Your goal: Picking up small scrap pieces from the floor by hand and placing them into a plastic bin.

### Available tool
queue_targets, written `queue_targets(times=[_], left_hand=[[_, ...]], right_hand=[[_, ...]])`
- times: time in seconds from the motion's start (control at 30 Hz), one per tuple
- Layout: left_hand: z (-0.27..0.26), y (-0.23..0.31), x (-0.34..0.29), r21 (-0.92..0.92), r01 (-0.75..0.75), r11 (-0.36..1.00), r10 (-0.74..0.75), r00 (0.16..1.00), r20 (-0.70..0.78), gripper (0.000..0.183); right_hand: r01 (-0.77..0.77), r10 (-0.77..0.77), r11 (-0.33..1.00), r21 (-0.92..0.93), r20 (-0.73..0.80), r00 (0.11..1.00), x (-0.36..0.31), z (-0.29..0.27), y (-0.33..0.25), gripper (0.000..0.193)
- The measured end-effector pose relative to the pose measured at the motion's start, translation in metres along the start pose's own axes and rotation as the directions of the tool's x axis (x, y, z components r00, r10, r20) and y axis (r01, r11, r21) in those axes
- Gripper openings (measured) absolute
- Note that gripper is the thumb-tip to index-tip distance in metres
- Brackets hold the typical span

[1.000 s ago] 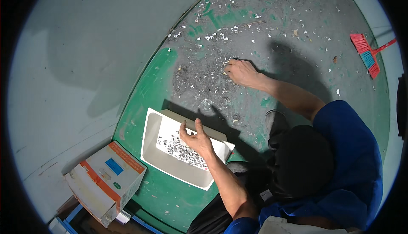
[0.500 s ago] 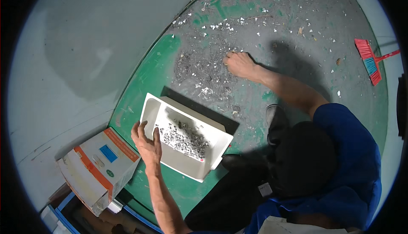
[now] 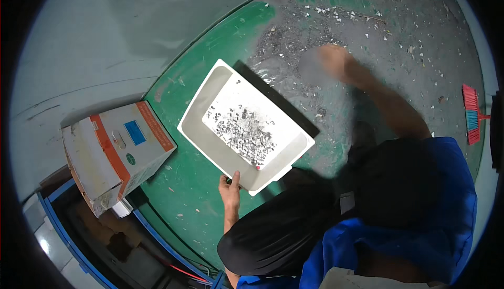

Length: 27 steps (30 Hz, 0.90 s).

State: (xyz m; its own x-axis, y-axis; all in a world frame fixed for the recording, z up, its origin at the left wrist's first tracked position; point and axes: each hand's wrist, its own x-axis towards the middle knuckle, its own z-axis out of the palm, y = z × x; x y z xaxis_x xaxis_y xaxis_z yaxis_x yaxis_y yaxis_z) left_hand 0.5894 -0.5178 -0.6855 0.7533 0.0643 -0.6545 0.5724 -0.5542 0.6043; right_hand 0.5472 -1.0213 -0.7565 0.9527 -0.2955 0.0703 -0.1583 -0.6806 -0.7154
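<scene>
A white rectangular tray (image 3: 294,150) stands at the middle on the green floor, with a heap of small dark and pale fragments (image 3: 247,136) spread over its bottom. My left hand (image 3: 229,189) grips the tray's near-left rim, thumb over the edge and fingers under or outside it, partly hidden. Out over the grey, dusty patch of floor (image 3: 283,47) is my right hand (image 3: 334,62), smeared by motion. Whether it holds anything does not show. Pale bits and dark dust lie around it.
At left, a white and orange cardboard box (image 3: 113,152) stands by the grey wall (image 3: 68,63). Below it is a blue-edged bin or frame (image 3: 73,247) with dark contents. A red and blue broom head (image 3: 471,114) lies far right. My black-trousered leg (image 3: 283,220) is close to the tray.
My left hand has gone from the tray's left end to its near rim and now grips it. The tray appears turned and shifted. My right hand has left the spot where its fingers touched the floor.
</scene>
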Motion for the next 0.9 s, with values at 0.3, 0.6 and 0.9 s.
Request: queue_targets(times=[0.3,0.6,0.9], left_hand=[[0.009,-0.023,0.01,-0.095,-0.419,0.903,0.382,0.884,-0.272,0.02],[0.011,0.005,0.026,-0.264,-0.449,0.854,0.379,0.883,-0.276,0.017],[0.02,-0.013,0.046,-0.297,-0.44,0.848,0.4,0.897,-0.187,0.018]], right_hand=[[0.262,-0.32,0.923,0.281,0.184,0.929,0.024,0.013,-0.149,0.023],[0.07,-0.132,0.978,0.195,0.33,0.934,-0.003,-0.004,-0.149,0.021],[0.052,-0.034,0.998,-0.045,0.34,0.94,-0.019,-0.063,-0.096,0.02]])
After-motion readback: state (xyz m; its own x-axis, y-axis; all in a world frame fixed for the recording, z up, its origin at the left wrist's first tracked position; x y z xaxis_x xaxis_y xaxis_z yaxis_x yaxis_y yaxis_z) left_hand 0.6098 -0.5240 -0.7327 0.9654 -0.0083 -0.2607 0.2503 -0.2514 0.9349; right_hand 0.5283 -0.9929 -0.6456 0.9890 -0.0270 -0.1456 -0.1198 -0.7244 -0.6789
